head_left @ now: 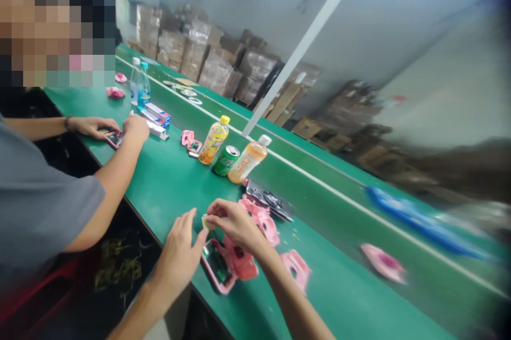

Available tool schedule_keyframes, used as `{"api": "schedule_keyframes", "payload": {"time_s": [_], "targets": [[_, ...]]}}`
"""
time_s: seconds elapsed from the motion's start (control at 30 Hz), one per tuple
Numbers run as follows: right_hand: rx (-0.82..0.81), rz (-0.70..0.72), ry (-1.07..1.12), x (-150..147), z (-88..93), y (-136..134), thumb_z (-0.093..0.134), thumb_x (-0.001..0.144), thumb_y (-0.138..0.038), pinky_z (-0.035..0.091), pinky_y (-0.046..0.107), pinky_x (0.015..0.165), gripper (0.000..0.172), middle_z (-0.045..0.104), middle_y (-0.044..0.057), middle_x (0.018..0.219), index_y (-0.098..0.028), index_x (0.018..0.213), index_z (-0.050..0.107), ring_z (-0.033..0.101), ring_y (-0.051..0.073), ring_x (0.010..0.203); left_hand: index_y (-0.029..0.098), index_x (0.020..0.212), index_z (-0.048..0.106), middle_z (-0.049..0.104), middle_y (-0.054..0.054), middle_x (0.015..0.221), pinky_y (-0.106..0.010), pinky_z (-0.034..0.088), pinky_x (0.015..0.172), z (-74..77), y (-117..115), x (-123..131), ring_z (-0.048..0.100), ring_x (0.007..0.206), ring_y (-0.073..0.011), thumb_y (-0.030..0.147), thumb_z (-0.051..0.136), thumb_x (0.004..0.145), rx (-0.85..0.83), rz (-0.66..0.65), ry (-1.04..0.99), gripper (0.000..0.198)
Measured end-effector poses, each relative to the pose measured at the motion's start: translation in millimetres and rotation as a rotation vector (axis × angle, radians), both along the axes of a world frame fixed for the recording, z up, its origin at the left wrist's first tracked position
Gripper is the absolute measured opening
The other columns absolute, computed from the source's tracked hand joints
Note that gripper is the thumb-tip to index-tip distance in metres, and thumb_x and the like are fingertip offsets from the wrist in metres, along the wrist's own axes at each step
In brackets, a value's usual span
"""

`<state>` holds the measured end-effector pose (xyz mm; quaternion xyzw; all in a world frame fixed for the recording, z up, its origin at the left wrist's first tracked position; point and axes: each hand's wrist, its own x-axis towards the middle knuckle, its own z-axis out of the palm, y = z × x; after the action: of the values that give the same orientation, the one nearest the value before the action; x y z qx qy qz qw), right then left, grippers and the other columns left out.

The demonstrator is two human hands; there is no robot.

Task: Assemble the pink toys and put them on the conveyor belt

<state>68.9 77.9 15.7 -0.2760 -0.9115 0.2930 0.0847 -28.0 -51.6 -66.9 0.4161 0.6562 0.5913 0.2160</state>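
Centrally, a small pale piece (206, 222) is pinched between the thumb and fingers of the right hand (231, 220). The left hand (180, 247) is held open beside it, fingers extended and thumb raised close to the piece; whether the piece is touched by that thumb cannot be told. The piece is seen as yellowish and flat, but its finer detail is lost, and it is held just above the upper end of a pink casing (224, 289).

The casing is laid on the green table (171, 191) below both hands, near the table's edge, between the left thumb and the right forearm. Its rounded pink rim is set around a dark and green interior, where a green board (217, 264) is exposed. Against its right side a pink part (245, 268) is seen, partly covered by the right hand.

Beyond the right wrist, more pink parts (268, 227) are placed next to a black patterned object (268, 199). Farther off, a green can (227, 161) is stood between a yellow-capped bottle (213, 141) and a white-capped bottle (249, 160). To the left, a pink-rimmed item (115, 139) is handled by a grey-sleeved co-worker (59, 196). Cartons (223, 66) are stacked in the background
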Motion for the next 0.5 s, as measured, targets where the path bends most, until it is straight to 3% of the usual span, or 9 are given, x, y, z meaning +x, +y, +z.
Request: {"api": "schedule_keyframes", "payload": {"time_s": [0.07,0.13,0.33,0.5], "targets": [[0.023,-0.012,0.095,3,1.6,-4,0.061,0.092,-0.017,0.051,0.021,0.067,0.008,0.074,0.0,0.079,-0.017,0.087,0.067,0.069,0.014,0.072,0.015,0.114,0.069,0.074,-0.012,0.104,-0.039,0.054,0.086,9.2,13,-16,0.069,0.093,-0.0264,0.042,0.059,0.093,0.005,-0.263,-0.238,0.036],[0.072,-0.029,0.169,5,-0.7,-7,0.06,0.093,-0.016,0.053,0.023,0.071,0.01,0.074,0.0,0.08,-0.018,0.087,0.067,0.069,0.014,0.074,0.014,0.107,0.071,0.074,-0.007,0.089,-0.031,0.054,0.076,14.0,24,-23,0.069,0.08,-0.0215,0.045,0.059,0.093,0.023,-0.419,-0.372,0.036],[0.289,-0.013,0.234,11,-19.0,-12,0.065,0.091,-0.009,0.052,0.028,0.078,0.01,0.072,0.004,0.092,-0.018,0.09,0.069,0.067,0.017,0.083,0.014,0.101,0.07,0.071,-0.001,0.08,-0.023,0.05,0.071,8.3,27,-17,0.067,0.075,-0.0159,0.044,0.059,0.093,0.036,-0.44,-0.445,0.033],[0.452,0.032,0.205,17,-21.0,-16,0.061,0.094,-0.008,0.05,0.028,0.077,0.012,0.068,0.006,0.094,-0.018,0.094,0.068,0.064,0.018,0.085,0.015,0.098,0.069,0.071,-0.002,0.08,-0.024,0.049,0.068,6.8,24,-16,0.066,0.073,-0.0159,0.045,0.061,0.093,0.017,-0.454,-0.433,0.031]]}}
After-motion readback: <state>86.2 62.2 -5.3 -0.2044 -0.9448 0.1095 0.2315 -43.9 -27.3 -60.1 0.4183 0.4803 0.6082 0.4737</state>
